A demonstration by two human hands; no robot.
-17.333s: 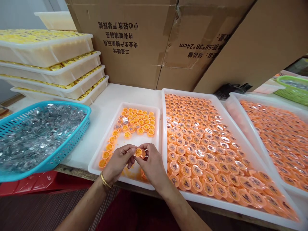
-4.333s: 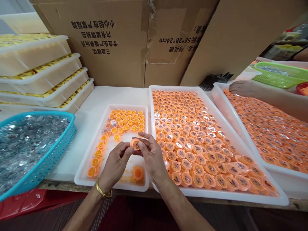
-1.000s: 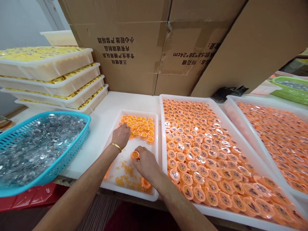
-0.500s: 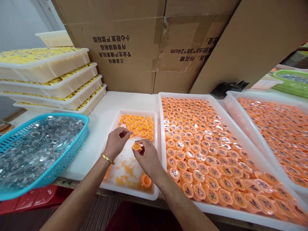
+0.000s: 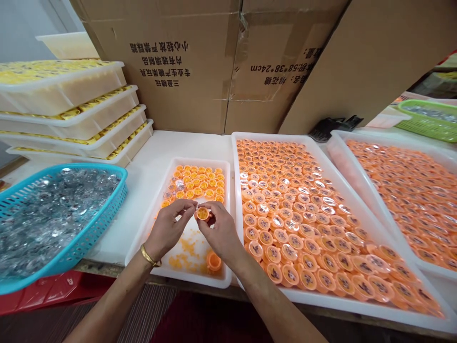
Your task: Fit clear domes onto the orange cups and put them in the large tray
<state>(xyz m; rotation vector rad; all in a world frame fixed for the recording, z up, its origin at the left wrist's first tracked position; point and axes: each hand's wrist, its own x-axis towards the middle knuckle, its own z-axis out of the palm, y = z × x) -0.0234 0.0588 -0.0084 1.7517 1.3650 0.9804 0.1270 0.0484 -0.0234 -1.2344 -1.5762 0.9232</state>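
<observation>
My right hand (image 5: 222,233) grips a small orange cup (image 5: 203,213), which is tilted toward me and has yellow-orange bits inside. Close against the cup's rim, my left hand (image 5: 170,226) is closed in a pinch; what its fingertips hold is too small to make out. Both hands are over a small white tray (image 5: 228,224). Rows of orange cups (image 5: 203,184) with yellow contents fill its far end, some partly hidden by my hands. Loose yellow-orange crumbs (image 5: 189,247) are scattered on its near floor, beside a larger orange cup (image 5: 213,261).
A large white tray (image 5: 233,190) of lidded orange cups stands to the right, with another white tray (image 5: 335,152) beyond. On the left are a blue basket (image 5: 107,228) of clear plastic pieces and stacked trays (image 5: 107,105). Cardboard boxes (image 5: 185,28) wall off the back.
My left hand has come right, from above the tray to the cup's rim. My right hand still holds the cup in about the same place. The view has shifted slightly.
</observation>
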